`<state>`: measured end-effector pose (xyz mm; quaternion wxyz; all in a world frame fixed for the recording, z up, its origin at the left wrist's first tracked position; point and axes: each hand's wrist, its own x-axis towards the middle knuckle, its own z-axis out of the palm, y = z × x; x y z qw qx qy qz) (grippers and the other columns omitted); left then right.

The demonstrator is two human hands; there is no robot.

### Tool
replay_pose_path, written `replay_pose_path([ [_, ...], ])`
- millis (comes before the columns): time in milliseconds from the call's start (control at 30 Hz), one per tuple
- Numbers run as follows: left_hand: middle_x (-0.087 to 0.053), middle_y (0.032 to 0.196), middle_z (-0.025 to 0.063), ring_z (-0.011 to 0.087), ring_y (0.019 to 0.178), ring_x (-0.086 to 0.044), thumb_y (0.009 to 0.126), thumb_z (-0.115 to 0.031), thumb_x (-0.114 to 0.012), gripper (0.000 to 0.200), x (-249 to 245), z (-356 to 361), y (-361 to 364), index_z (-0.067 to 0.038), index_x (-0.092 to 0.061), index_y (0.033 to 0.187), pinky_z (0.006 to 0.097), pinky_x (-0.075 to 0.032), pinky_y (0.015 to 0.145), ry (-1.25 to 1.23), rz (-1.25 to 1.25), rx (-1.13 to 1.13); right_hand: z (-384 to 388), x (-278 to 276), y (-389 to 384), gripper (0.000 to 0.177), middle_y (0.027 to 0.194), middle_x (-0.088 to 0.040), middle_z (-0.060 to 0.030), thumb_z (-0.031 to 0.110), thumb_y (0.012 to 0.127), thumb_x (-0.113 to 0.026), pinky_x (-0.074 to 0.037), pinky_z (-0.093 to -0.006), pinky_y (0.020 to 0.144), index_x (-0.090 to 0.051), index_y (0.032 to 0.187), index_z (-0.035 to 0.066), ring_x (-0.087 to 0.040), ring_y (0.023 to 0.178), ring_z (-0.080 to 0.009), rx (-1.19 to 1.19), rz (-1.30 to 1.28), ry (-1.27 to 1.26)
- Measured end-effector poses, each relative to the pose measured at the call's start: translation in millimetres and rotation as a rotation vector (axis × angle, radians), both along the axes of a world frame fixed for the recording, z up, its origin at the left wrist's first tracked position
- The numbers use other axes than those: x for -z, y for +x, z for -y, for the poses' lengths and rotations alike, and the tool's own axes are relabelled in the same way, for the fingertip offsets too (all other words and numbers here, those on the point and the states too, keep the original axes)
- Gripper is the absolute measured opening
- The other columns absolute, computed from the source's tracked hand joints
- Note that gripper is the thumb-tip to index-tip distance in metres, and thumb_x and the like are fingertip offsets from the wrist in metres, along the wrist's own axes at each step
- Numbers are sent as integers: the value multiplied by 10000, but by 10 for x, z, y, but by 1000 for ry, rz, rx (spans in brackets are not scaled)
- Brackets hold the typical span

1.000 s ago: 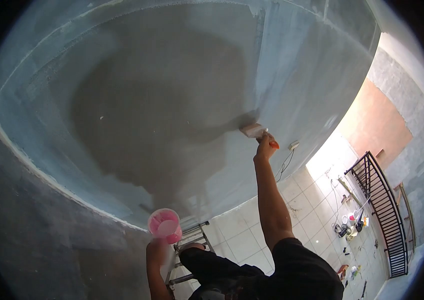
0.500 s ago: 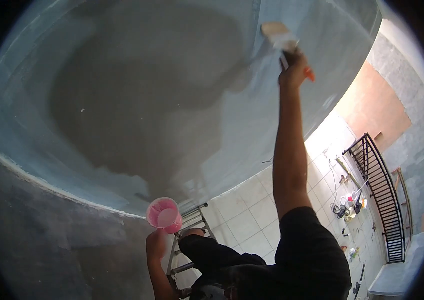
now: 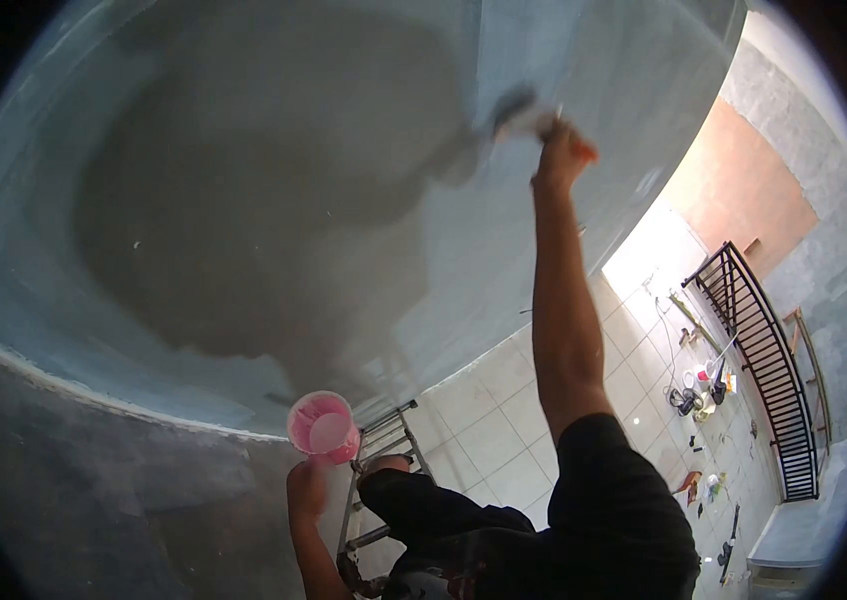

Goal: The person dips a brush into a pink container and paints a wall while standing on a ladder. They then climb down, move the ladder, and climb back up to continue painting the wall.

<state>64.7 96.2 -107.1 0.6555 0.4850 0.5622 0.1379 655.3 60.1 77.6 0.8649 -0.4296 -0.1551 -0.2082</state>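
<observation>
My right hand [image 3: 564, 155] is raised at arm's length with its fingers closed round the handle of a wide paintbrush [image 3: 527, 122]. An orange handle end pokes out beside the palm. The brush head is smeared by motion and lies over the grey-blue wall [image 3: 504, 230], a dark patch of shadow at its tip. Low on the left, my left hand [image 3: 309, 487] grips a small pink bucket [image 3: 353, 440] at its near side. The bucket tilts toward me, and pale pink liquid shows inside.
Below me stands a metal ladder [image 3: 399, 440], my leg against it. Pale floor tiles [image 3: 489, 440] stretch beneath. Cables and small tools [image 3: 689, 400] lie on the floor at the right, near a black metal railing [image 3: 764, 390]. My large shadow falls across the wall.
My right hand has moved left and slightly down with the paintbrush, whose head has swung lower. The bucket stays in my left hand, nearly in place. The view has shifted slightly.
</observation>
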Motion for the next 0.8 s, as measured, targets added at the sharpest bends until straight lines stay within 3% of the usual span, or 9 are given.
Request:
replay_pose_path([
  [100, -409, 531, -10, 78, 356, -343, 871, -235, -530, 215, -21, 13, 67, -73, -459, 748, 239, -267, 321, 19, -6, 3, 190, -1038, -105, 353, 1026, -620, -111, 294, 839, -535, -414, -447, 867, -569, 1069, 28, -577, 991, -234, -195, 26, 191],
  [200, -409, 532, -8, 78, 356, -342, 875, -243, -529, 230, 41, 9, 92, -72, -458, 738, 238, -272, 321, 24, -25, 20, 201, -1162, -127, 431, 1121, -595, -110, 368, 847, -465, -308, -514, 953, -531, 1163, 83, -521, 1103, -284, -295, 121, 180],
  [333, -408, 532, -7, 76, 357, -343, 877, -245, -528, 238, 113, 24, 87, -69, -458, 733, 240, -272, 321, 43, -5, 38, -25, 102, -100, 493, 1249, -542, -89, 443, 870, -411, -284, -516, 972, -474, 1244, 127, -483, 1185, -285, -383, -128, 124],
  [400, -406, 531, -6, 77, 360, -349, 879, -248, -528, 241, 119, 48, 60, -66, -459, 736, 242, -272, 321, 14, -8, 59, -22, 992, -150, 472, 1181, -582, -71, 437, 866, -443, -312, -519, 945, -485, 1226, 136, -531, 1133, -268, -316, -332, 46],
  [467, -403, 532, -8, 73, 359, -345, 878, -247, -531, 236, 95, 65, 68, -68, -459, 742, 240, -269, 319, 18, -7, 76, 1, 1924, -142, 325, 967, -645, -64, 317, 845, -567, -484, -347, 705, -599, 1064, 79, -644, 871, -195, -94, -378, -110],
  [533, -401, 532, -11, 69, 358, -342, 877, -247, -533, 232, 61, 78, 80, -70, -459, 747, 238, -266, 316, 27, -1, 90, 169, 2345, -418, 270, 912, -647, -57, 293, 841, -589, -477, -283, 634, -622, 987, 68, -648, 822, -179, -54, -352, -151],
  [667, -470, 569, 46, 142, 427, -441, 899, -340, -508, 349, 125, 67, 84, -30, -497, 738, 294, -336, 404, 200, -49, 138, 495, 2489, -936, 322, 982, -639, -33, 304, 821, -639, -470, -340, 695, -571, 1068, 109, -642, 870, -190, -198, -510, -164],
  [700, -498, 586, 81, 183, 469, -488, 905, -378, -497, 405, 135, 86, 77, -9, -513, 740, 327, -371, 452, 297, -68, 172, 558, 2111, -1266, 291, 1041, -604, -73, 244, 875, -564, -451, -365, 826, -563, 1090, 49, -599, 939, -214, -234, -633, -132],
  [800, -551, 699, 231, 386, 673, -550, 897, -422, -501, 459, 34, 118, 199, 26, -553, 811, 431, -418, 621, 558, -112, 177, 633, 1592, -1918, 292, 1106, -559, -75, 274, 890, -564, -429, -390, 893, -531, 1102, 75, -536, 1064, -220, -394, -505, -190],
])
